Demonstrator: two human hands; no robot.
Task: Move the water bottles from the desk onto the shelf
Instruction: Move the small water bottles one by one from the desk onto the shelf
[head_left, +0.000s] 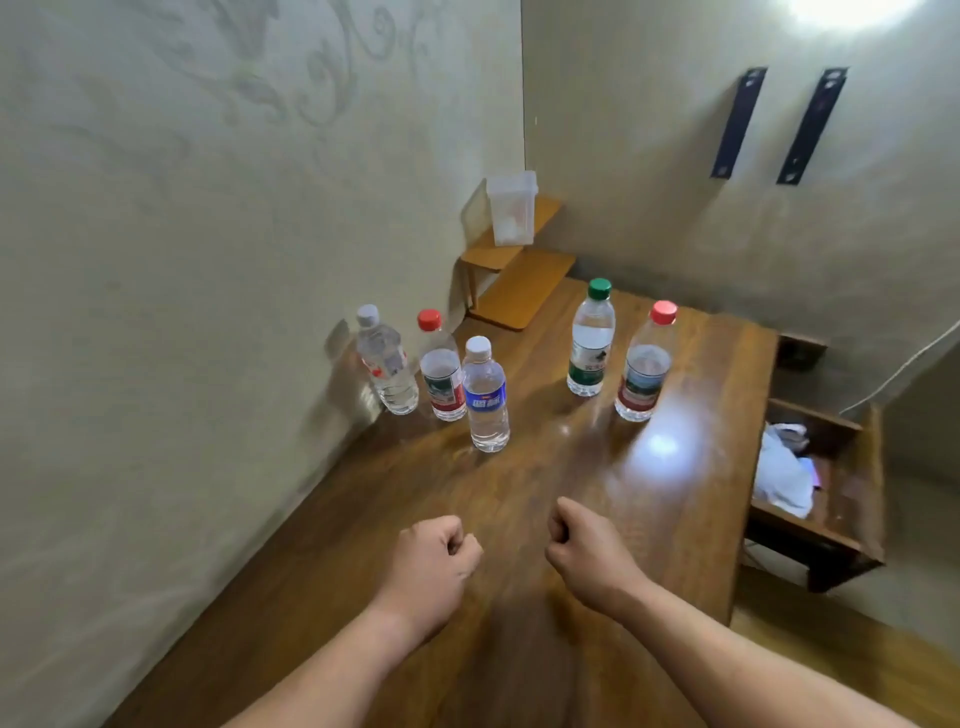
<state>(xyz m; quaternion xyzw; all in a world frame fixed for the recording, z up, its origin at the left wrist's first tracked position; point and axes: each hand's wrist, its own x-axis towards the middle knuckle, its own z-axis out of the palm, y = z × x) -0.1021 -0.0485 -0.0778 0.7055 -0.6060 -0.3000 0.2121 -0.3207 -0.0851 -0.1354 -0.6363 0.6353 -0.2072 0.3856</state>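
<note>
Several water bottles stand upright on the dark wooden desk. At the left, near the wall, are a white-capped bottle, a red-capped bottle and a blue-labelled bottle. Further right stand a green-capped bottle and another red-capped bottle. A small two-tier wooden shelf sits in the far corner of the desk. My left hand and my right hand hover over the near part of the desk, both curled into fists, holding nothing, well short of the bottles.
A translucent plastic container stands on the shelf's upper tier. The wall runs along the desk's left side. To the right, an open drawer unit holds a white plastic bag. Two dark brackets hang on the far wall.
</note>
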